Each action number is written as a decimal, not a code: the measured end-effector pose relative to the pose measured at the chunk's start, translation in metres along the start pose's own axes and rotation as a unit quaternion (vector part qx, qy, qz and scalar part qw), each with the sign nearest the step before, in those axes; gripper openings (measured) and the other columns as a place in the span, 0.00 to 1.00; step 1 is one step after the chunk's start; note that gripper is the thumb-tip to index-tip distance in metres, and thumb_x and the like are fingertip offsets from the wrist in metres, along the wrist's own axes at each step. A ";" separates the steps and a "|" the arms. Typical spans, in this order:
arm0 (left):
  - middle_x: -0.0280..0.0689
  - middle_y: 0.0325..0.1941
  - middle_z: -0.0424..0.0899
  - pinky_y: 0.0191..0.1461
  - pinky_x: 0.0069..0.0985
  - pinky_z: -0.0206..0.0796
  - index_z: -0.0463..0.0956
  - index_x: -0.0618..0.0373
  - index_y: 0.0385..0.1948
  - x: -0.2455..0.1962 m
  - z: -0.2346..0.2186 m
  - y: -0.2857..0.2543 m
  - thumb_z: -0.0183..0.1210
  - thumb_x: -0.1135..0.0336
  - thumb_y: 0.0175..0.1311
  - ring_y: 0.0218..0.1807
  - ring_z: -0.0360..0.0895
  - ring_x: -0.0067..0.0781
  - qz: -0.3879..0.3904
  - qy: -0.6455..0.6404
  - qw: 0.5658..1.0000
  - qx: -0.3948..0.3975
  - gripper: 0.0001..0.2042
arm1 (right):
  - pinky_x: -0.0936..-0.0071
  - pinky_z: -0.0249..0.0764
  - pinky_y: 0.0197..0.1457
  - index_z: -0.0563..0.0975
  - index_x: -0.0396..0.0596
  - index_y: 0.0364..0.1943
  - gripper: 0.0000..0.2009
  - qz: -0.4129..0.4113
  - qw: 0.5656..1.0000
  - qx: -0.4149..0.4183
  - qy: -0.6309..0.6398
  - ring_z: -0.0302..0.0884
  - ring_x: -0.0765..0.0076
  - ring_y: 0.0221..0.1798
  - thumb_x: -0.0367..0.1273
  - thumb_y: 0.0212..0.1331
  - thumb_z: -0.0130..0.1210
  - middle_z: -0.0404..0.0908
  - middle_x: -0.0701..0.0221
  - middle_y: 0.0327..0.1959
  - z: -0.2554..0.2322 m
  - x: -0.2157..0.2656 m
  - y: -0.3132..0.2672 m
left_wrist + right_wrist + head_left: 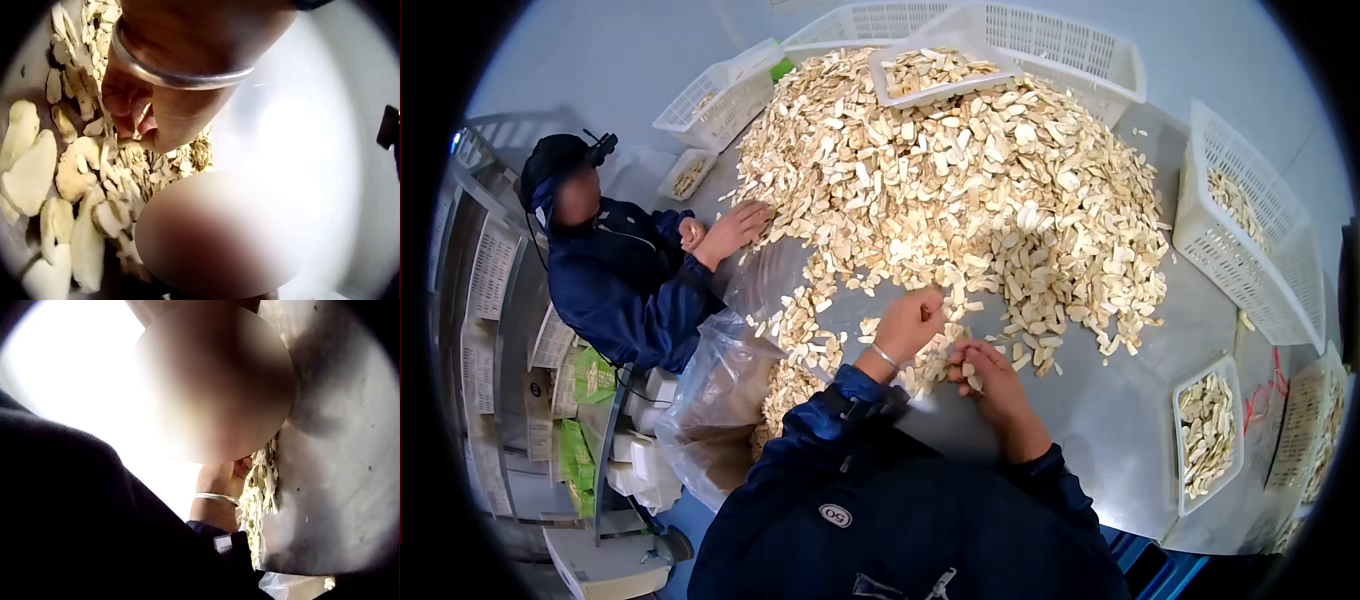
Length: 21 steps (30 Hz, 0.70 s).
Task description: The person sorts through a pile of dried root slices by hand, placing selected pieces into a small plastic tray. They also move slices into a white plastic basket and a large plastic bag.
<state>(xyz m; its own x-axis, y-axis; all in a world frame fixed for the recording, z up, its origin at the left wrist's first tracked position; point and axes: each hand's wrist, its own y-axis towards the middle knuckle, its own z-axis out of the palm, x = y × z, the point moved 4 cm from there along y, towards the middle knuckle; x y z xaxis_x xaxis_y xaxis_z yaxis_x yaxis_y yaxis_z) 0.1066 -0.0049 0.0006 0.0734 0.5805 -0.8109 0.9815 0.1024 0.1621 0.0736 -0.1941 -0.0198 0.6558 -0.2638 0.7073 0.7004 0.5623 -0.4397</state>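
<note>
A big heap of pale, tan-edged dried slices [960, 190] covers much of the metal table. My left hand [910, 325], with a silver bangle at its wrist, is over the loose slices at the heap's near edge. Its fingers curl in toward the thumb, and a pale sliver shows between them in the left wrist view. Beside it, my right hand [993, 380] pinches a dried slice [971, 376] between thumb and fingers. Large slices [31, 172] lie close by in the left wrist view. A blurred patch hides most of the right hand in the right wrist view.
Across the left side, another person [635, 260] touches the heap. White baskets [1250, 240] stand along the back and right. A white tray of slices [1238, 440] sits at right, another tray [945, 92] on the heap. A clear plastic bag [710, 390] hangs at the left edge.
</note>
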 end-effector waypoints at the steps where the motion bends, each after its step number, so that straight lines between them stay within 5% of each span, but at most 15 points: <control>1: 0.28 0.27 0.79 0.28 0.21 0.66 0.79 0.58 0.37 0.003 -0.002 -0.003 0.62 0.69 0.64 0.24 0.72 0.18 -0.010 -0.056 0.998 0.014 0.05 | 0.79 0.73 0.40 0.78 0.51 0.53 0.13 0.009 1.000 -0.002 0.021 0.80 0.79 0.42 0.39 0.75 0.48 0.82 0.77 0.42 0.003 0.003 -0.002; 2: 0.22 0.28 0.77 0.30 0.15 0.62 0.79 0.59 0.41 0.009 0.001 -0.006 0.61 0.69 0.68 0.28 0.68 0.09 -0.046 -0.177 0.980 0.076 0.05 | 0.79 0.73 0.40 0.78 0.50 0.53 0.13 0.018 0.999 -0.004 0.042 0.80 0.78 0.43 0.40 0.75 0.48 0.82 0.76 0.43 0.007 0.008 -0.005; 5: 0.22 0.28 0.77 0.31 0.14 0.62 0.78 0.58 0.43 -0.010 -0.015 -0.011 0.60 0.71 0.70 0.28 0.69 0.09 -0.100 -0.271 0.950 0.121 0.05 | 0.81 0.72 0.37 0.77 0.50 0.54 0.13 0.021 0.998 -0.021 0.053 0.80 0.79 0.41 0.40 0.75 0.48 0.82 0.76 0.41 0.015 0.015 -0.012; 9: 0.28 0.31 0.81 0.34 0.18 0.67 0.81 0.58 0.40 0.030 -0.024 -0.016 0.63 0.68 0.68 0.31 0.74 0.15 -0.126 -0.217 0.967 0.042 0.05 | 0.82 0.68 0.29 0.76 0.49 0.53 0.11 -0.058 0.997 0.005 0.059 0.76 0.80 0.33 0.37 0.75 0.48 0.79 0.77 0.36 -0.008 -0.001 0.004; 15: 0.39 0.30 0.79 0.35 0.32 0.71 0.79 0.54 0.32 -0.043 0.006 -0.035 0.64 0.70 0.58 0.34 0.80 0.41 0.105 0.071 0.986 0.112 0.04 | 0.81 0.64 0.24 0.76 0.48 0.48 0.07 -0.145 0.973 -0.088 0.155 0.71 0.80 0.26 0.32 0.75 0.47 0.76 0.77 0.31 -0.033 0.018 0.006; 21: 0.38 0.36 0.81 0.39 0.39 0.76 0.80 0.49 0.36 -0.055 0.033 -0.039 0.67 0.66 0.53 0.37 0.81 0.47 0.138 0.223 0.958 0.113 0.09 | 0.80 0.65 0.25 0.75 0.49 0.49 0.07 -0.138 0.978 -0.082 0.133 0.72 0.80 0.27 0.32 0.74 0.48 0.76 0.77 0.31 -0.033 0.023 0.001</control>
<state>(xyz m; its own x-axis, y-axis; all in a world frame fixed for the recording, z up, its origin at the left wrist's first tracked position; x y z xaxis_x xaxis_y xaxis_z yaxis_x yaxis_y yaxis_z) 0.0701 -0.0673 0.0208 0.3017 0.8533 -0.4252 0.9527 -0.2529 0.1683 0.0989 -0.2253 -0.0223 0.4696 -0.5948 0.6525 0.8829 0.3137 -0.3495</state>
